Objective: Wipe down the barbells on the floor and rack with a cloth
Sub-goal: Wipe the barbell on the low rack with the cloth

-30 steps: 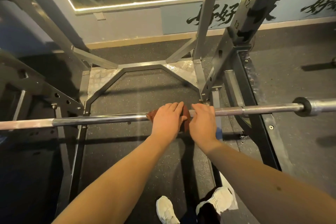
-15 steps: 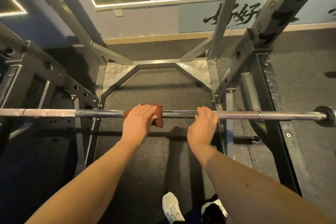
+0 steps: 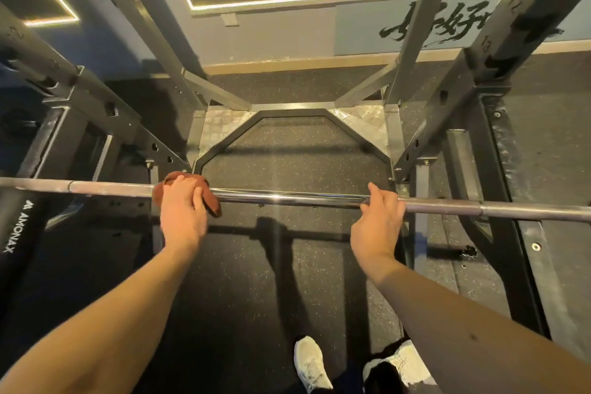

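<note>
Speckled black rubber floor [image 3: 240, 297] runs under a grey steel rack [image 3: 412, 29], and behind it is a blue-grey wall [image 3: 271, 35] with black brush lettering. Across the rack, in front of the person, lies the barbell [image 3: 287, 198], chrome and glossy mid-shaft, duller and knurled toward the right. The left hand [image 3: 184, 211] curls its fingers over a rust-brown cloth [image 3: 212, 200] draped on the bar. The right hand [image 3: 377, 221] grasps the bare shaft, well apart from the cloth.
</note>
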Available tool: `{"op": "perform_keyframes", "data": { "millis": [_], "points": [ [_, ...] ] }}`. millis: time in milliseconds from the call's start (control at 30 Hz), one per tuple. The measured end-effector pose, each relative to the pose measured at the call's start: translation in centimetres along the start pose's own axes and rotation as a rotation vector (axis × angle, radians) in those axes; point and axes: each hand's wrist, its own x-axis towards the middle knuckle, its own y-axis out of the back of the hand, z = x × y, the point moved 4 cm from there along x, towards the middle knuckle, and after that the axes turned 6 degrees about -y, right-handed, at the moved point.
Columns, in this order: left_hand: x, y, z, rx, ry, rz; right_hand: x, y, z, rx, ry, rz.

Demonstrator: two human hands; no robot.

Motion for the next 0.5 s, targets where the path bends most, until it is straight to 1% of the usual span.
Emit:
{"op": "perform_keyframes", "data": {
  "millis": [167,300,400,433,500],
  "points": [
    [-3.0,-5.7,8.9,0.045,-0.265,-0.084,0.1,0.4,0.1,0.011,0.009,-0.015],
    [-4.8,-9.9,16.5,0.063,-0.469,-0.186,1.1,2.7,0.6,-0.002,0.061,-0.071],
    [-5.5,-12.7,21.4,0.122,-0.586,-0.274,2.7,5.1,2.4,-0.164,0.142,-0.043],
    [-5.8,-13.5,22.8,0.143,-0.616,-0.301,3.4,5.6,3.0,-0.25,0.163,-0.068],
    [-6.3,-14.9,24.8,0.175,-0.647,-0.354,4.3,6.2,3.6,-0.509,0.25,-0.172]
  ]
}}
